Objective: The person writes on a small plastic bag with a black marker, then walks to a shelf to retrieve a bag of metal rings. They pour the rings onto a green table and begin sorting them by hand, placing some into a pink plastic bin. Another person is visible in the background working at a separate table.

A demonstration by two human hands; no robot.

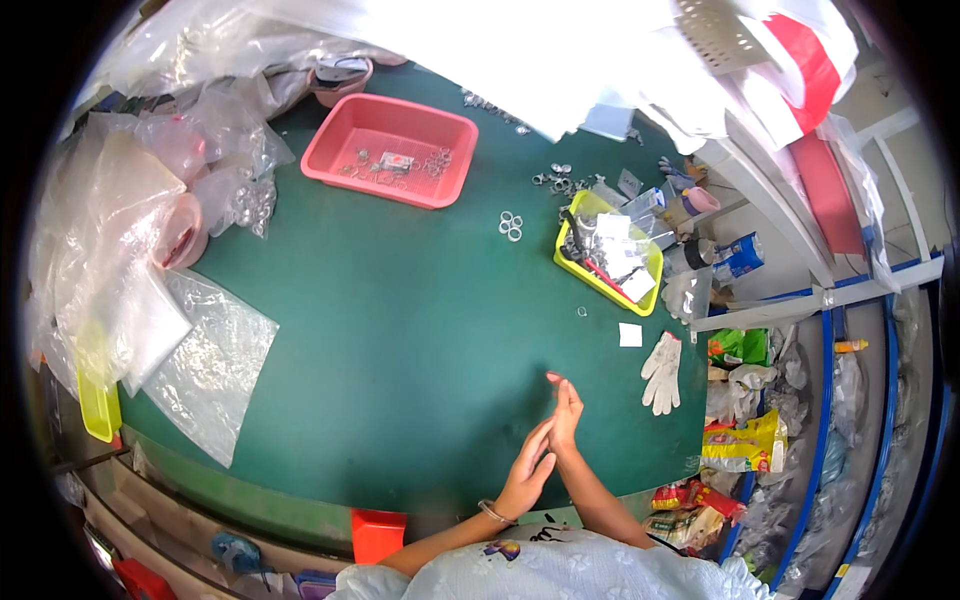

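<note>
My left hand (524, 474) and my right hand (565, 416) meet palm to palm over the near right part of the green table (380, 320). Both have their fingers stretched out, and I see nothing held in either. A bracelet (492, 512) circles the left wrist. Beyond them lie a small white slip of paper (630, 335) and a single small ring (581, 312). To their right rests a whitish knit glove (661, 374). A few metal rings (511, 226) sit farther back on the table.
A pink tray (310, 160) with small rings stands at the far left. A yellow-green basket (590, 287) holds packets and metal parts at the right. Clear plastic bags (215, 360) cover the left side. Shelves (820, 440) with bagged goods border the right; a red stool (378, 535) is below.
</note>
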